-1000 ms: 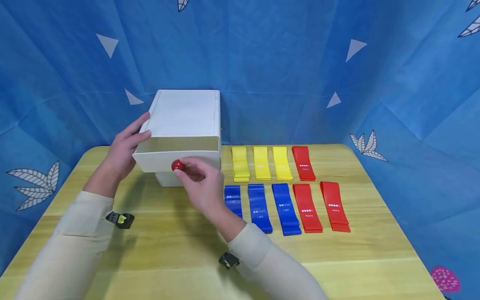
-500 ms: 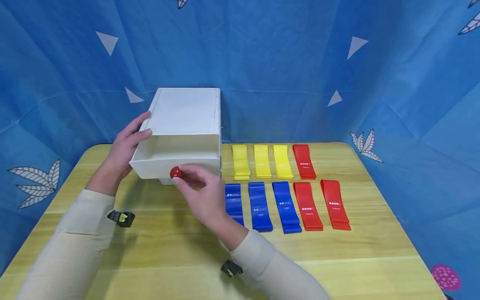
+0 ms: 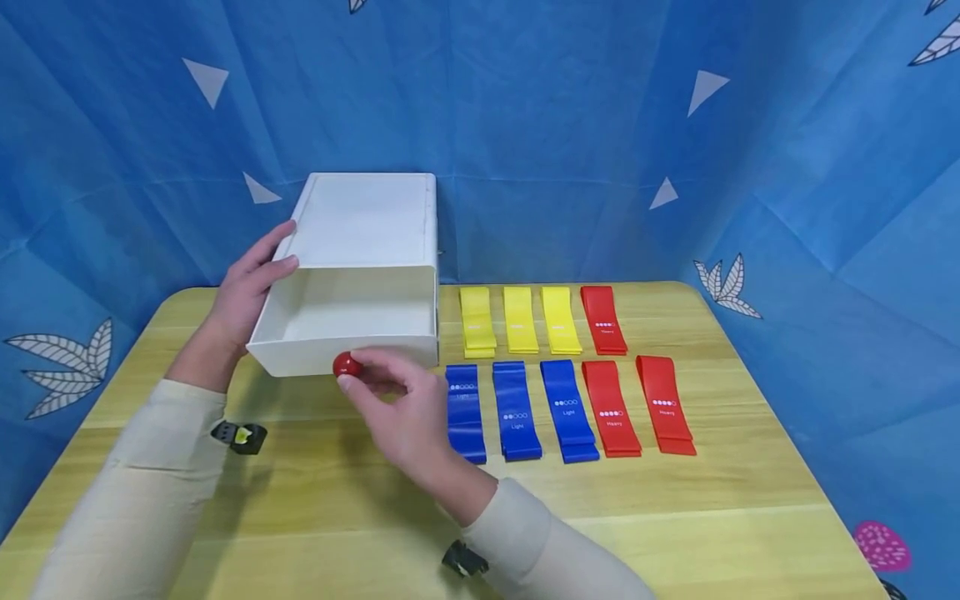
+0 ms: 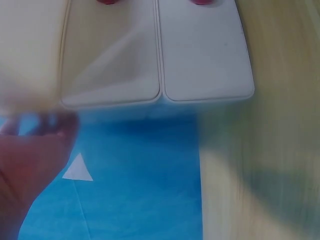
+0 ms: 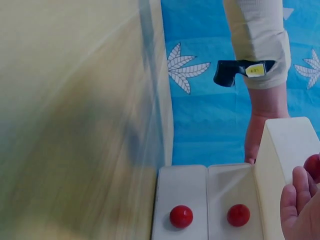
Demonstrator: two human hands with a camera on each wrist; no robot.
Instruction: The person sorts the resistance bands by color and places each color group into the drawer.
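Note:
A small white drawer cabinet (image 3: 367, 218) stands at the back left of the wooden table, its top drawer (image 3: 288, 358) pulled far out so that the white inside shows. My right hand (image 3: 408, 412) pinches the red round knob (image 3: 346, 364) on that drawer's front between thumb and fingers. Against the cabinet's left side rests my left hand (image 3: 251, 296), fingers fairly straight and pointing toward the top. Two lower drawers, with a red knob (image 5: 181, 217) and another red knob (image 5: 238, 215), look closed in the right wrist view.
Right of the cabinet lie folded resistance bands in two rows: yellow bands (image 3: 520, 321) and a red band (image 3: 603, 321) behind, blue bands (image 3: 516, 412) and red bands (image 3: 665, 407) in front. A blue patterned curtain (image 3: 555, 125) hangs behind the table (image 3: 337, 550).
The top drawer has slid out toward me, with my right hand drawing its knob nearer. More of the drawer's inside shows. My left hand has stayed on the cabinet's side.

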